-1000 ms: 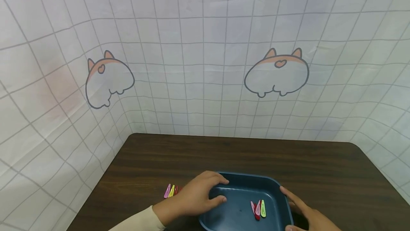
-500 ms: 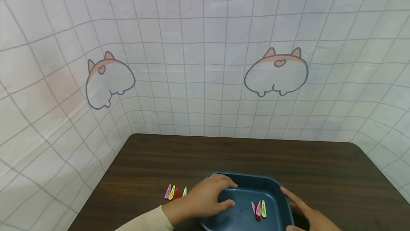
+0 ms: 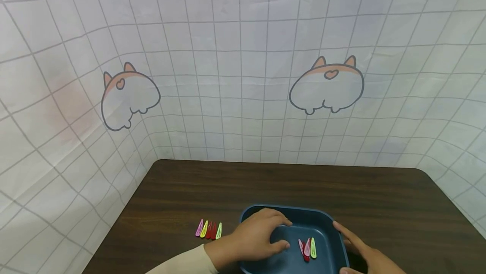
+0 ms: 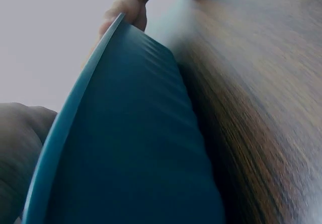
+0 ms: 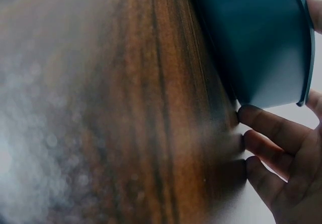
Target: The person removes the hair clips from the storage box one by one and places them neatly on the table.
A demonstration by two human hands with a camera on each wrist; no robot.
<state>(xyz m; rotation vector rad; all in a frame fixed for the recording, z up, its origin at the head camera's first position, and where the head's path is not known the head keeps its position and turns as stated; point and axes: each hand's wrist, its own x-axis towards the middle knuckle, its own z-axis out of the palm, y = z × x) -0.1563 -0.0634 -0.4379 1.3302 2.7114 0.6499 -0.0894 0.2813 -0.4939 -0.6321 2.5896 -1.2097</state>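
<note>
Head: our left hand (image 3: 260,236) is hovering over the tray (image 3: 323,228), thumb and fingers apart; our right hand (image 3: 370,259) is touching its right rim, fingers spread. Clips (image 3: 306,247) are lying inside, a clip row (image 3: 209,230) left, on the table (image 3: 190,189). Left wrist: the tray's wall is filling our view. Right wrist: three fingertips (image 5: 250,115) are meeting the table.
</note>
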